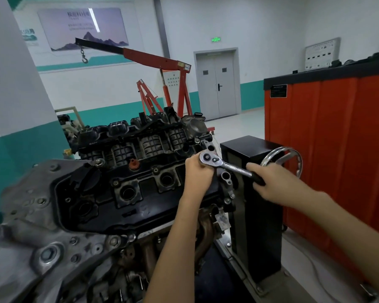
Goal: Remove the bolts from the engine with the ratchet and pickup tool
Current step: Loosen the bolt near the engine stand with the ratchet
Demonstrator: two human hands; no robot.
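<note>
A black engine [127,189] on a stand fills the lower left, its valve cover showing open spark plug wells and several small bolts. A chrome ratchet [225,165] sits over the engine's right end. My left hand [198,173] curls around the shaft just under the ratchet head; what the shaft sits on is hidden by my fingers. My right hand [271,182] grips the ratchet's black handle, out to the right of the engine. No pickup tool shows.
A black stand box [249,154] with a chrome handwheel [282,158] stands right of the engine. A tall red cabinet [328,149] blocks the right side. A red engine crane [162,84] and a grey double door [217,84] are behind.
</note>
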